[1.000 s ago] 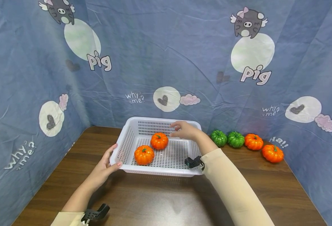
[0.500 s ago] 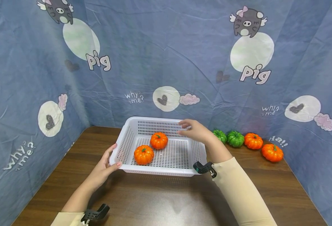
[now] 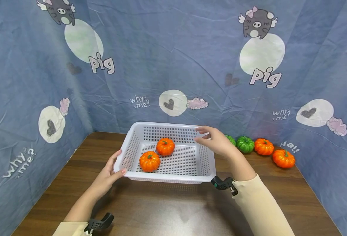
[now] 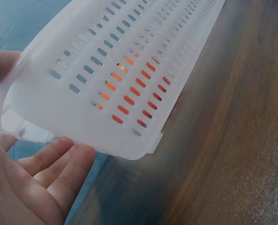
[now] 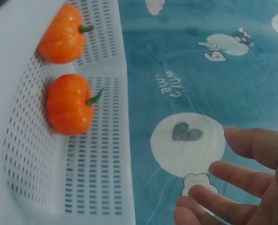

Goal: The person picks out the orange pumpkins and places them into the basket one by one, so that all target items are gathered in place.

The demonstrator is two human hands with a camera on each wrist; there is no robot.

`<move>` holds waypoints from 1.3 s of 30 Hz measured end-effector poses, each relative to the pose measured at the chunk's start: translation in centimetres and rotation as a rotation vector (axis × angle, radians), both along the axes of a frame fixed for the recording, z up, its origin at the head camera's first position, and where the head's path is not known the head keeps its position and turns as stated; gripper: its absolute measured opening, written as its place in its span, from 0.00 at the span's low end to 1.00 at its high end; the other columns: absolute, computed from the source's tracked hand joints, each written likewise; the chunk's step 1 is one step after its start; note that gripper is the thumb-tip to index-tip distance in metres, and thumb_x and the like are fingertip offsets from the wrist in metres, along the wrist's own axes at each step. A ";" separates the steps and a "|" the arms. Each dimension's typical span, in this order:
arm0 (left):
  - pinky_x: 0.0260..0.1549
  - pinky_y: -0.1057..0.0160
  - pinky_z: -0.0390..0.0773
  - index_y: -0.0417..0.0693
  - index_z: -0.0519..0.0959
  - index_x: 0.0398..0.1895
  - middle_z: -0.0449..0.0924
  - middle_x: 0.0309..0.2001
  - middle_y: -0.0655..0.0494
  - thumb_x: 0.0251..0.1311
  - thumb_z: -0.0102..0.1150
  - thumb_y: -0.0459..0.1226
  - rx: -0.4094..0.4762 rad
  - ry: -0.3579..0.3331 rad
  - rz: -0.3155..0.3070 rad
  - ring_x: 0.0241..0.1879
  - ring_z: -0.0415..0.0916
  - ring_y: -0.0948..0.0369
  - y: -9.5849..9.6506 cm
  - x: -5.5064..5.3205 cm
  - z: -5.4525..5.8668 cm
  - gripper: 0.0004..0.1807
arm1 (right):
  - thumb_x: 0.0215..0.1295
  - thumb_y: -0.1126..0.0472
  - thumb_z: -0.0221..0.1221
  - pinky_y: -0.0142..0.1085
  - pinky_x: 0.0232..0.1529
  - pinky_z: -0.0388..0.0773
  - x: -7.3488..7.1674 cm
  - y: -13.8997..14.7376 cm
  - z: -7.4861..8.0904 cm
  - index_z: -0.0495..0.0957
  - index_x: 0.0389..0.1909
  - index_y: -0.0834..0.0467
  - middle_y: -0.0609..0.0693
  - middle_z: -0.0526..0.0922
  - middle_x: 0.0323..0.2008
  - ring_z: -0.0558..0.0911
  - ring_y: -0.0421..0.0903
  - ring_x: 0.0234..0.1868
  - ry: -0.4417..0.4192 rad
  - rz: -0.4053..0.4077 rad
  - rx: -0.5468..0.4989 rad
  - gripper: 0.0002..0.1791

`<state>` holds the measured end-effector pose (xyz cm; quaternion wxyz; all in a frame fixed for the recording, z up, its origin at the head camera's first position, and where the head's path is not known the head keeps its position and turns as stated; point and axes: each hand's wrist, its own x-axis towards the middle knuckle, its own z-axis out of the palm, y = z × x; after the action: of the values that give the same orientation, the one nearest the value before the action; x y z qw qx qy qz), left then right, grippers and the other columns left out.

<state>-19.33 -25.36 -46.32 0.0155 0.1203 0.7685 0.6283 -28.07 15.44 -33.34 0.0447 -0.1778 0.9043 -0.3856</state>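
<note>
A white perforated plastic basket (image 3: 164, 177) stands on the table with two small orange pumpkins in it, a nearer pumpkin (image 3: 150, 161) and a farther pumpkin (image 3: 165, 147). My left hand (image 3: 106, 177) grips the basket's left end, thumb on the near rim; the left wrist view shows its fingers beneath the rim. Over the basket's right end hovers my right hand (image 3: 216, 141), fingers loosely bent and spread, with nothing between them. The right wrist view shows that hand (image 5: 242, 183) apart from the basket.
Along the back right of the brown table (image 3: 161, 209) stand a green pumpkin (image 3: 245, 144), an orange pumpkin (image 3: 263, 146) and another orange pumpkin (image 3: 283, 159). My right hand partly hides one more green pumpkin (image 3: 231, 140). A blue printed cloth (image 3: 150, 49) hangs behind.
My right hand has moved rightward from over the middle of the basket to its right end, still holding nothing. The left hand, basket and pumpkins have stayed in place.
</note>
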 end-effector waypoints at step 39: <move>0.49 0.73 0.74 0.48 0.41 0.80 0.53 0.71 0.28 0.69 0.55 0.31 0.007 0.006 -0.001 0.55 0.73 0.67 -0.1 0.0 -0.1 0.44 | 0.71 0.56 0.61 0.20 0.43 0.71 5.5 9.7 -1.6 0.80 0.56 0.60 0.58 0.79 0.52 0.78 0.47 0.51 0.360 -0.337 -0.103 0.18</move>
<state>-19.32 -25.48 -46.44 0.0129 0.1228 0.7662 0.6306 -22.58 25.16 -34.98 -0.1910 -0.0924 0.8938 -0.3952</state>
